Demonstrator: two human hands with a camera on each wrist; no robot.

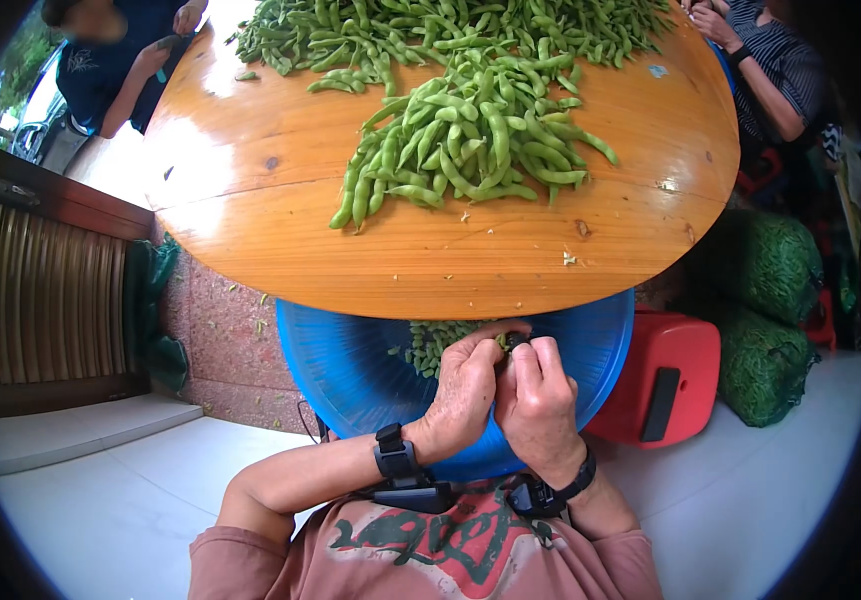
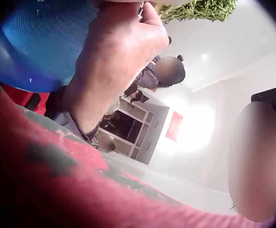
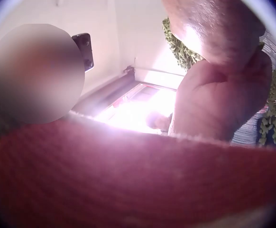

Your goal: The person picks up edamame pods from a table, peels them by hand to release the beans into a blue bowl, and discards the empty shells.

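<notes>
In the head view both hands meet over a large blue basin [image 1: 335, 385], fingertips close together. My left hand [image 1: 460, 392] pinches a small green soybean pod [image 1: 501, 341], mostly hidden by the fingers. Curled against it from the other side, my right hand [image 1: 538, 405] pinches at the same pod. A small dark piece [image 1: 516, 340] shows at the right fingertips; its kind cannot be told. Pale green shelled beans [image 1: 432, 352] lie in the basin below. On the wooden table [image 1: 430, 270] ahead is a heap of soybean pods [image 1: 470, 135].
The table's rounded front edge overhangs the basin. A red plastic stool [image 1: 695, 375] stands right of the basin, with full green mesh sacks [image 1: 765, 365] beyond it. Two people are at the table's far sides, one in a dark shirt [image 1: 135, 60], one in a striped top [image 1: 785, 70].
</notes>
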